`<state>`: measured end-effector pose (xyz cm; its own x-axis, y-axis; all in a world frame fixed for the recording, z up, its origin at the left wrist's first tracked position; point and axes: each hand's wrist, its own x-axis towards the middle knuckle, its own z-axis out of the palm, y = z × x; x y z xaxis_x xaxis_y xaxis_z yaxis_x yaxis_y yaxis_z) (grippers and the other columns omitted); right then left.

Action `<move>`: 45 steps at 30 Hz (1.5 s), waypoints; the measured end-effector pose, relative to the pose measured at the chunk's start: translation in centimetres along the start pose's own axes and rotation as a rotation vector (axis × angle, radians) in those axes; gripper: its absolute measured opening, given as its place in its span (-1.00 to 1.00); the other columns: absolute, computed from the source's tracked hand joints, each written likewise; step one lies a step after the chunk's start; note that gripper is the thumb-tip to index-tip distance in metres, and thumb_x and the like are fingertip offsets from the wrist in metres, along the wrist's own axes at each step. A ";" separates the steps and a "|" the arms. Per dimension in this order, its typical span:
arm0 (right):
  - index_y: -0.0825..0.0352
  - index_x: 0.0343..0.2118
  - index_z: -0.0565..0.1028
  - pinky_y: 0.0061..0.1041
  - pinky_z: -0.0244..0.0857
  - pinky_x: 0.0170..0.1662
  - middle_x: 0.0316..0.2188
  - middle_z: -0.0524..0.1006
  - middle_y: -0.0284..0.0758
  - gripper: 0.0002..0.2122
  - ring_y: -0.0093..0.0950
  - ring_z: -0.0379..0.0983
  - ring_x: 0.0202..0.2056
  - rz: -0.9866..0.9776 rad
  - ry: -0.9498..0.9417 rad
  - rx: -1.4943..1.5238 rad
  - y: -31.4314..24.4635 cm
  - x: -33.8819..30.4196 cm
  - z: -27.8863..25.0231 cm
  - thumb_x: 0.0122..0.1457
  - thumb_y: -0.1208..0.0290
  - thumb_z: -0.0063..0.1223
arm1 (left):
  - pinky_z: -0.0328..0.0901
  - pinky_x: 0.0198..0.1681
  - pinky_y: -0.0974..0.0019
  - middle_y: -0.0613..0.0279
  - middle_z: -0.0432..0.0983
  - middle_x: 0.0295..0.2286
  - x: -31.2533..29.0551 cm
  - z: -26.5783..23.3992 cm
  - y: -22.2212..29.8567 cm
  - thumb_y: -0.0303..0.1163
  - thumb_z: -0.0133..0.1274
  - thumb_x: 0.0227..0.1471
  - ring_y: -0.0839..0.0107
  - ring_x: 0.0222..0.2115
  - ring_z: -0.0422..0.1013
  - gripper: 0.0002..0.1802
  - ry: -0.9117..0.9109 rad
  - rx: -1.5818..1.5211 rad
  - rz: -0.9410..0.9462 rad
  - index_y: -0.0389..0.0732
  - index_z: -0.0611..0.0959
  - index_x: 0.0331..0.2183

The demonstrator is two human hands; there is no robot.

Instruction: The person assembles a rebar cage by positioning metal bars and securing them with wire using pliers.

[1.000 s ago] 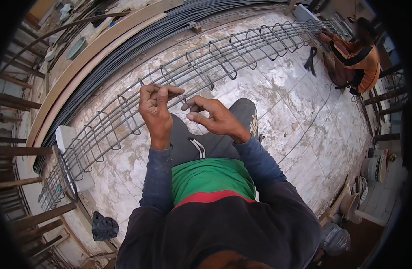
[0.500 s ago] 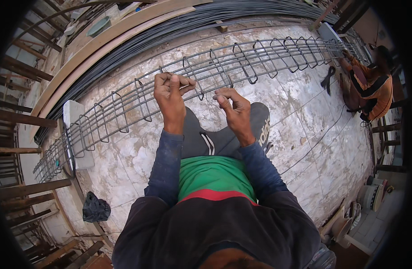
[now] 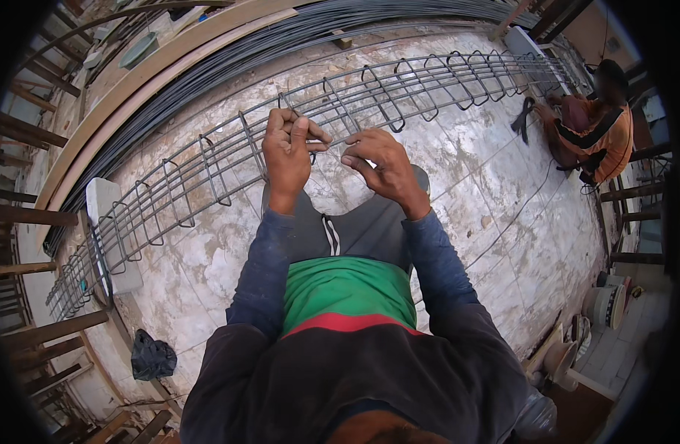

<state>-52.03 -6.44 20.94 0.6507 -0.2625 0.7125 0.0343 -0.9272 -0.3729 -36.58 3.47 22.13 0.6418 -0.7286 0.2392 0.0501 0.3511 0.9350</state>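
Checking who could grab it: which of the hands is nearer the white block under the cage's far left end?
Left. The left hand grips the rebar cage on the side towards the white block; the right hand is further along, away from it.

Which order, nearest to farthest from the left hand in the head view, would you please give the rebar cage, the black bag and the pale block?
From the left hand:
1. Rebar cage, in its grip.
2. Pale block, left.
3. Black bag, lower left.
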 end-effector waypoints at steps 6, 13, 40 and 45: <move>0.37 -0.47 0.54 -0.39 0.20 -0.52 -0.61 0.48 -0.24 -0.87 -0.31 0.37 -0.61 0.359 -0.200 0.313 0.3 0.3 0.7 0.07 0.41 0.22 | 0.45 -0.54 0.44 0.13 0.49 -0.51 0.4 -0.5 -1.8 -0.45 -0.13 0.25 0.41 -0.52 0.51 -0.89 -0.084 -0.001 -0.077 -0.27 0.32 -0.30; 0.31 -0.47 0.57 -0.42 0.19 -0.52 -0.63 0.46 -0.30 -0.87 -0.41 0.37 -0.60 0.373 -0.020 0.231 0.1 1.1 -0.7 0.02 0.37 0.25 | 0.47 -0.50 0.39 0.14 0.51 -0.50 1.1 -1.1 -1.9 -0.41 -0.06 0.22 0.40 -0.51 0.50 -0.86 -0.055 0.059 -0.057 -0.26 0.36 -0.29; 0.24 -0.35 0.57 -0.22 0.35 -0.27 -0.43 0.59 -0.10 -0.81 -0.16 0.54 -0.36 1.195 -0.007 -0.746 8.7 -29.6 -17.7 0.09 0.37 -0.10 | 0.56 -0.42 0.09 0.07 0.39 -0.53 11.1 -17.6 -1.3 -0.57 -0.16 0.19 0.30 -0.53 0.46 -0.91 0.621 0.107 0.294 -0.29 0.26 -0.31; 0.42 -0.29 0.57 -0.45 0.33 -0.20 -0.39 0.61 -0.21 -0.80 -0.44 0.50 -0.34 1.238 0.499 -0.351 8.9 -24.8 -15.9 0.13 0.43 -0.02 | 0.21 -0.68 0.48 0.17 0.35 -0.55 10.6 -13.1 -1.9 -0.48 -0.07 0.20 0.44 -0.63 0.30 -0.88 0.353 -0.213 0.125 -0.16 0.30 -0.29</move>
<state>-79.94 -12.44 9.44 -0.2246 -0.9553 0.1923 -0.6013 -0.0194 -0.7988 -19.85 2.77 19.45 0.8735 -0.4398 0.2085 0.0881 0.5642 0.8209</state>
